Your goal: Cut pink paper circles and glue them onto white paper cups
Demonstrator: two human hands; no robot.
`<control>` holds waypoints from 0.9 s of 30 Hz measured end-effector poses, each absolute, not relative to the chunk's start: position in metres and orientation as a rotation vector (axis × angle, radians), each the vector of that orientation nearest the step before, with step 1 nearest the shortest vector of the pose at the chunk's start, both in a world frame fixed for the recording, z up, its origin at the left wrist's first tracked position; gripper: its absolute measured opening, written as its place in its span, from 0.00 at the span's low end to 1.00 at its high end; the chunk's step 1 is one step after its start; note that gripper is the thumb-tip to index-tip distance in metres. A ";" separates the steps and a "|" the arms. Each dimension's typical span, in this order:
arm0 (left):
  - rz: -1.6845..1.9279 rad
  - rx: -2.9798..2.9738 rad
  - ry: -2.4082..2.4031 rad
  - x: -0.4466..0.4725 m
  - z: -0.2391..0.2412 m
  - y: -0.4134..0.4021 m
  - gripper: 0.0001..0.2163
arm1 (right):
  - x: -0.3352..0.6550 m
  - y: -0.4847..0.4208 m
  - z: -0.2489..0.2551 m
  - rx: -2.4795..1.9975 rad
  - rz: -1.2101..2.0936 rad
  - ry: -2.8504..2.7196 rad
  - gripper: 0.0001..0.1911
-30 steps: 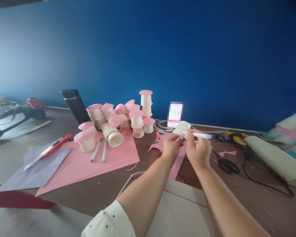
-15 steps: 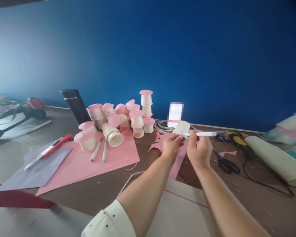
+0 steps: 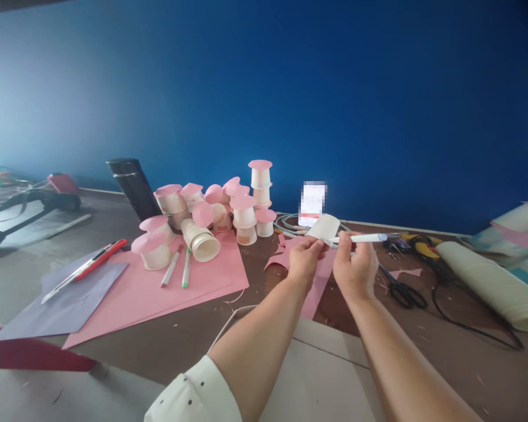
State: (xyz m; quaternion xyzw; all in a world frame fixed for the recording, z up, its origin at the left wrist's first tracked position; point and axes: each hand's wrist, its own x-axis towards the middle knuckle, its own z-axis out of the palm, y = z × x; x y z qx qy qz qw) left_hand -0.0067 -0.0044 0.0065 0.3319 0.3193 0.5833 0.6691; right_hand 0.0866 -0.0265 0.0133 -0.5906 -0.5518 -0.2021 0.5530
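Observation:
My left hand (image 3: 305,258) is closed on a white paper cup (image 3: 326,226), tilted above the table with its pale side showing. In my right hand (image 3: 356,266) is a white marker (image 3: 367,238), held like a pen. Its tip end points left at the cup; whether it touches is too small to tell. Pink paper scraps (image 3: 319,287) lie under my hands. To the left stand several paper cups with pink paper discs, some stacked (image 3: 261,176). A nested pile of plain paper cups (image 3: 205,245) rests on its side.
Left on the table are pink sheets (image 3: 158,299), a purple sheet (image 3: 88,313), a red utility knife (image 3: 90,266), two markers (image 3: 186,269) and a dark flask (image 3: 134,187). A lit phone (image 3: 312,202) leans at the back. Black scissors (image 3: 405,293) and a pale roll (image 3: 488,284) lie right.
The view has shifted very slightly. My hands, the paper cup and the marker have hardly moved, and both grips are the same.

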 end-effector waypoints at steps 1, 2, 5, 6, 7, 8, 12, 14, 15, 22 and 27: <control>1.311 0.744 0.717 -0.007 0.006 -0.004 0.09 | 0.087 -0.027 0.013 -1.396 -0.464 -1.312 0.17; 1.308 0.733 0.707 -0.007 0.005 -0.003 0.09 | 0.086 -0.028 0.014 -1.394 -0.448 -1.320 0.17; 1.297 0.643 0.653 -0.007 0.005 -0.003 0.09 | 0.084 -0.032 0.017 -1.364 -0.385 -1.301 0.16; 1.290 0.599 0.634 -0.008 0.006 -0.004 0.09 | 0.084 -0.033 0.018 -1.347 -0.349 -1.277 0.16; 1.282 0.557 0.616 -0.008 0.007 -0.004 0.09 | 0.083 -0.034 0.020 -1.326 -0.301 -1.250 0.16; 1.275 0.521 0.597 -0.009 0.008 -0.005 0.09 | 0.083 -0.034 0.021 -1.305 -0.242 -1.220 0.16; 1.252 0.429 0.540 -0.011 0.013 -0.007 0.07 | 0.089 -0.024 0.016 -1.240 -0.009 -1.045 0.19; 1.235 0.403 0.528 -0.012 0.014 -0.008 0.06 | 0.094 -0.016 0.010 -1.246 0.071 -0.915 0.21; 1.223 0.399 0.519 -0.012 0.014 -0.009 0.05 | 0.097 -0.013 0.007 -1.274 0.121 -0.876 0.22; 1.092 0.491 0.482 -0.013 0.013 -0.012 0.06 | 0.100 -0.011 0.004 -1.236 0.551 -0.939 0.30; 1.078 0.633 0.443 -0.011 0.014 -0.014 0.10 | 0.099 -0.012 0.004 -1.249 0.521 -0.909 0.31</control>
